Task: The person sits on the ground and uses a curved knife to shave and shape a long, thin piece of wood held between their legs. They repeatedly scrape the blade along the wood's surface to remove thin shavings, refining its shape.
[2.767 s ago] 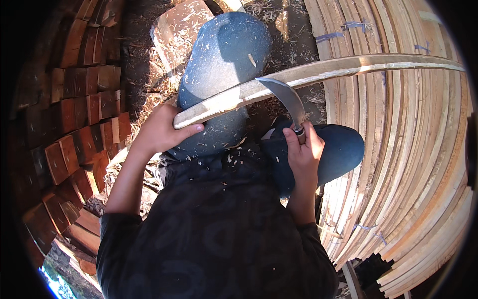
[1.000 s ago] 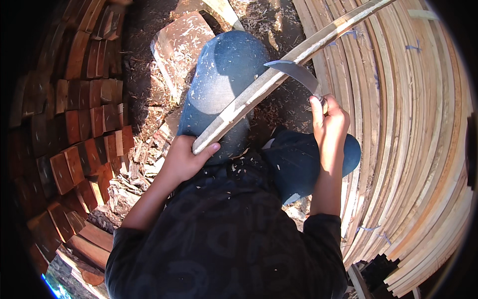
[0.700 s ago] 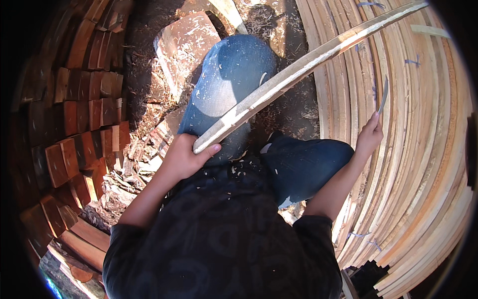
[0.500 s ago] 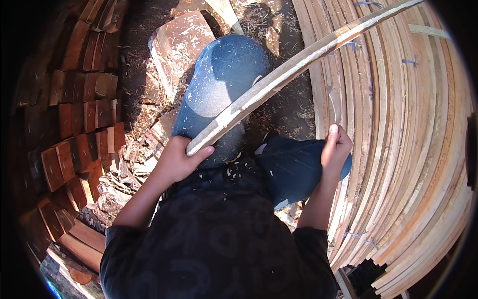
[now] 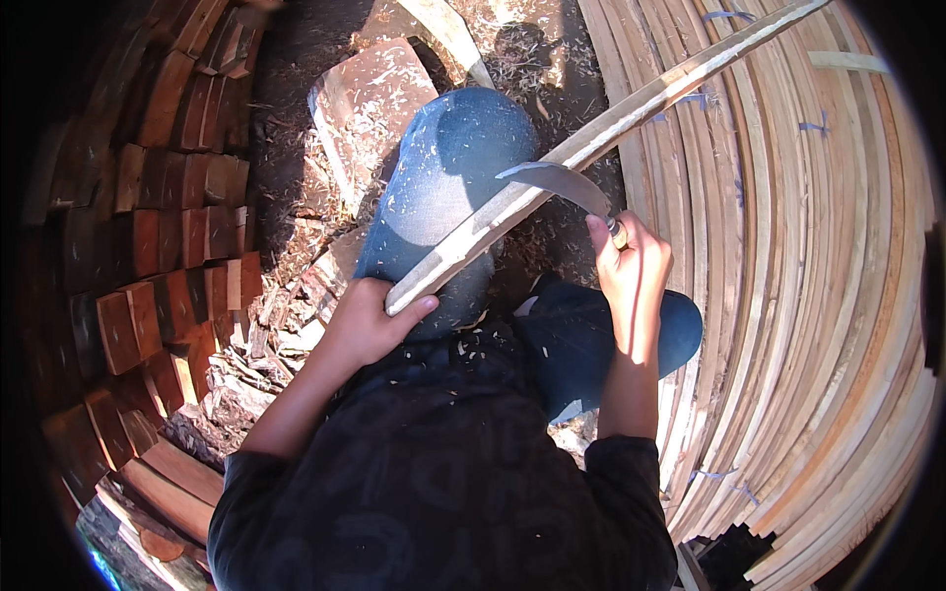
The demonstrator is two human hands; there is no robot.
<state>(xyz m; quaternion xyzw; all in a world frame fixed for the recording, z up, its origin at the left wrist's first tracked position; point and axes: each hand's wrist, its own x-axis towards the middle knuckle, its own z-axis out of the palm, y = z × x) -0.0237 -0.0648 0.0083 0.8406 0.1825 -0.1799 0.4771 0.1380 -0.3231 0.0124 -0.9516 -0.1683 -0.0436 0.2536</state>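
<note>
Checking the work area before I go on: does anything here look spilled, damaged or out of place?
Pale wood shavings litter the ground and speckle the jeans. The curved blade in the right hand lies against the strip held by the left hand, directly over the knee.

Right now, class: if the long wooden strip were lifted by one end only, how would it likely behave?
The strip is long and thin, so it would probably flex and sag. It looks light: the left hand props its end alone. Flat-sided, it seems unlikely to roll.
</note>
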